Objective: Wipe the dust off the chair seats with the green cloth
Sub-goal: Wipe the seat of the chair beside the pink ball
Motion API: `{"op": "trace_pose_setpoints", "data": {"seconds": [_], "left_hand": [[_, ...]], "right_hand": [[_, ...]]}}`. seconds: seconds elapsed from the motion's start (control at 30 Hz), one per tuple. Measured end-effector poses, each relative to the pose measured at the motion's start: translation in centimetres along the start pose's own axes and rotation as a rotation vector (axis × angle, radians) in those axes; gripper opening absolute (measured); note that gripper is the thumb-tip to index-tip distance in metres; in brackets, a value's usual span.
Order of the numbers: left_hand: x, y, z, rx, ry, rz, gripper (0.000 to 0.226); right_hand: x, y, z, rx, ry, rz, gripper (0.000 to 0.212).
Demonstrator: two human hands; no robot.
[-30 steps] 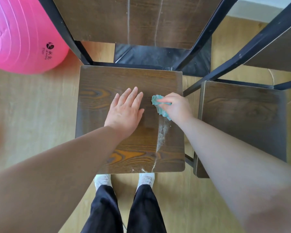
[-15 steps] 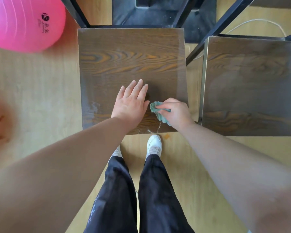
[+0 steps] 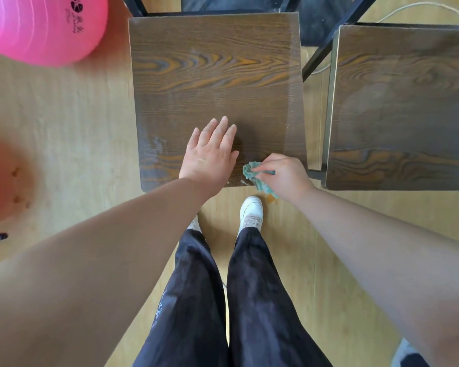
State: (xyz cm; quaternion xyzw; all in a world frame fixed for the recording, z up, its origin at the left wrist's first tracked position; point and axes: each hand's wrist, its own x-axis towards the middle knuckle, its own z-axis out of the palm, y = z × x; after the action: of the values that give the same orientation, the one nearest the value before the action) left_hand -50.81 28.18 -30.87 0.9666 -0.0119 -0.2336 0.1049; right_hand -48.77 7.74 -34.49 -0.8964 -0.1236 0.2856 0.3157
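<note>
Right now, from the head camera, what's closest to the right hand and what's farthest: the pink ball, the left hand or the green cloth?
1. Cloth: pinched in the right hand itself, at the seat's front edge.
2. Left hand: flat on the same seat, just to the left.
3. Ball: on the floor, far off to the upper left.

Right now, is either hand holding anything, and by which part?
The right hand grips the green cloth around its bunched middle. The left hand rests flat on the chair seat, holding nothing.
</note>
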Motion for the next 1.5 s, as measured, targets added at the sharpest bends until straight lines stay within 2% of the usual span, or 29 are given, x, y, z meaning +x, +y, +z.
{"op": "trace_pose_setpoints", "data": {"seconds": [0.07, 0.37, 0.63, 0.93, 1.17, 1.37, 1.5], "left_hand": [[0.3, -0.2, -0.1, 0.007, 0.013, -0.004, 0.056], [5.3, -0.7, -2.9, 0.007, 0.076, -0.036, 0.058], [10.1, -0.1, -5.0, -0.046, 0.093, -0.050, 0.059], [14.0, 0.4, -5.6, -0.061, 0.067, -0.027, 0.060], [14.9, 0.8, -5.2, -0.059, 0.044, -0.016, 0.060], [14.0, 0.8, -5.0, -0.068, 0.023, -0.032, 0.059], [12.9, 1.2, -4.8, -0.061, 0.017, -0.034, 0.059]], "right_hand": [[0.5, -0.2, -0.5, 0.031, 0.009, 0.016, 0.016], [10.0, -1.3, -9.4, 0.205, 0.283, 0.114, 0.018], [19.7, -1.3, -15.3, 0.135, 0.388, 0.105, 0.019], [25.9, 0.2, -16.4, -0.027, 0.350, 0.097, 0.020], [26.6, 1.1, -16.9, -0.094, 0.306, -0.034, 0.017], [26.1, 0.8, -16.7, -0.065, 0.278, 0.004, 0.018], [23.9, 1.1, -16.2, -0.107, 0.181, 0.020, 0.019]]}}
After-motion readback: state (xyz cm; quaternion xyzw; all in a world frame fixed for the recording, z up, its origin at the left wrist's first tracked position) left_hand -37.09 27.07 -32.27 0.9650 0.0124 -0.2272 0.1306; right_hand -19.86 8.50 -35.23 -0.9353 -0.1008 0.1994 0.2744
